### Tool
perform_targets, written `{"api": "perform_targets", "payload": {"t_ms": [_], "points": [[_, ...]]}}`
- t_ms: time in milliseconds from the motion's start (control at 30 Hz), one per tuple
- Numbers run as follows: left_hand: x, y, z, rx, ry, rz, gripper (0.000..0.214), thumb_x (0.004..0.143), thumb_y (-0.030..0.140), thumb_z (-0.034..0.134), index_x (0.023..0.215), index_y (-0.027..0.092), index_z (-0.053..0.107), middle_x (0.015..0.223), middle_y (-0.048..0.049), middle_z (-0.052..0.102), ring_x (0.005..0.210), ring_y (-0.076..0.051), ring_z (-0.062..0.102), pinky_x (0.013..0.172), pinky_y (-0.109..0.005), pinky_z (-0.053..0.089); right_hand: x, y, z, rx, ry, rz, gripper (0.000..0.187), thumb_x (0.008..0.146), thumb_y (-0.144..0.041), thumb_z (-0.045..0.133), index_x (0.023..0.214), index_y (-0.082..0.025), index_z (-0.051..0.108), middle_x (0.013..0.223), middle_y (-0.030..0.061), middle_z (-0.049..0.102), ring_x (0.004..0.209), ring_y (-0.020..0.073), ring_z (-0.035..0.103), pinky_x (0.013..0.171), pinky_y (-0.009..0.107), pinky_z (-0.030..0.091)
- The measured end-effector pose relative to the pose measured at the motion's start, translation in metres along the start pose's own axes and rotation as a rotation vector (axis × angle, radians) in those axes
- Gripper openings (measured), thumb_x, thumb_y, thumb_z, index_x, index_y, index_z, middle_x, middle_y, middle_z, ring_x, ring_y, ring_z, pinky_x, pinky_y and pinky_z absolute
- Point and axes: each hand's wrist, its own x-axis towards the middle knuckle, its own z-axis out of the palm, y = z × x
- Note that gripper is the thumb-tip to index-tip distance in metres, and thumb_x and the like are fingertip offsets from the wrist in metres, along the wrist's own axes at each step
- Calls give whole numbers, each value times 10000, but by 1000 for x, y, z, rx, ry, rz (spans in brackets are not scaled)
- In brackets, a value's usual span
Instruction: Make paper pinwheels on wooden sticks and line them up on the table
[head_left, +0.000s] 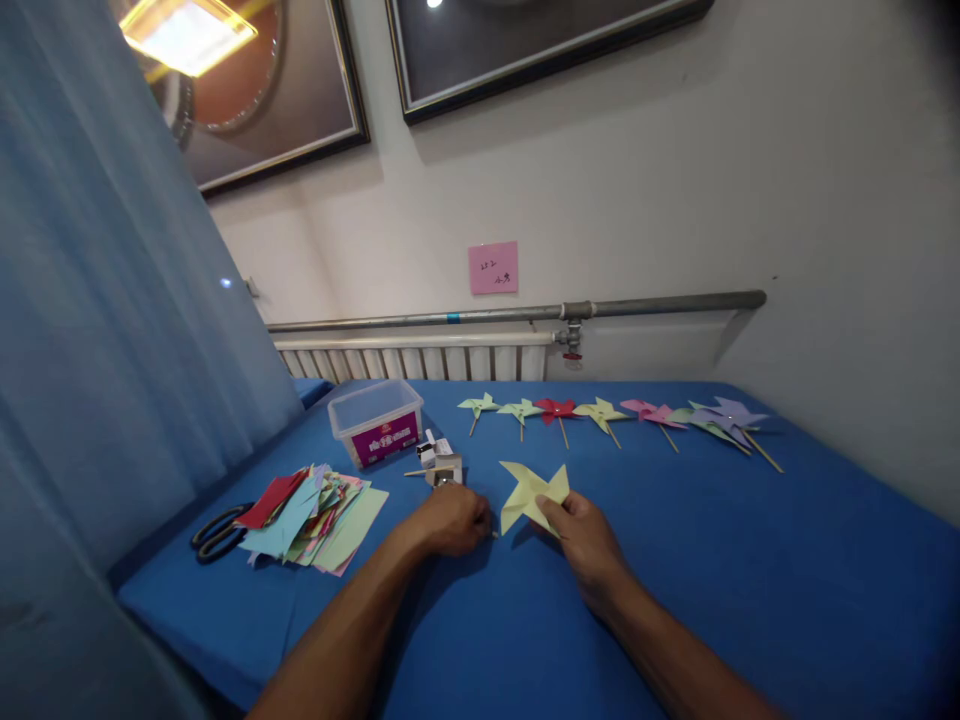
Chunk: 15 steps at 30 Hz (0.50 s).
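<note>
A pale yellow paper pinwheel (525, 493) with no stick visible on it is pinched between the thumb and fingers of my right hand (589, 545). To its left, my left hand (455, 520) is closed, knuckles up, low over the blue cloth. Whatever those fingers hold, if anything, is hidden. A tiny pale bit (494, 535) shows beside the left fingertips. Just beyond that hand sit a small opened box (454, 463) and a thin wooden stick (420, 472). A small black-and-white box (426, 452) lies next to them.
Finished-looking pinwheels on sticks, such as a red one (556, 409) and a purple one (731, 418), form a row at the back. A clear plastic tub (375, 408) stands left. Nearer are coloured papers (349, 530) and black-handled scissors (217, 535). A curtain (90, 300) hangs left.
</note>
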Motion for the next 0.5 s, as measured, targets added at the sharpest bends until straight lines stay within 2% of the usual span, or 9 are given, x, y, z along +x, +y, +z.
{"api": "perform_targets", "payload": {"t_ms": [133, 267, 400, 500], "points": [[-1, -3, -3, -38, -7, 13, 237, 868, 195, 554, 899, 237, 785, 917, -53, 789, 856, -210, 686, 791, -286, 468, 0, 0, -1, -11, 2, 8, 305, 731, -440, 717, 902, -188, 733, 846, 73, 812, 812, 287, 767, 738, 359, 612], [-2, -7, -2, -98, 32, 35, 235, 854, 164, 558, 900, 230, 779, 896, -29, 784, 824, -186, 676, 760, -257, 468, -1, -5, -2, 18, 57, 23, 282, 734, -424, 720, 909, -204, 737, 954, 88, 819, 927, 304, 770, 767, 359, 632], [2, -6, 5, -212, 62, 142, 290, 811, 95, 560, 930, 229, 788, 926, -4, 785, 828, -158, 671, 776, -231, 474, 0, -7, -2, 54, 88, 38, 288, 720, -412, 721, 915, -200, 734, 995, 96, 813, 970, 312, 766, 791, 366, 642], [5, -4, 11, -171, 90, 214, 270, 814, 96, 577, 914, 230, 789, 969, -18, 778, 898, -170, 677, 826, -242, 479, 1, -6, -2, 66, 88, 48, 264, 715, -411, 718, 881, -206, 728, 981, 97, 811, 977, 319, 765, 806, 378, 643]]}}
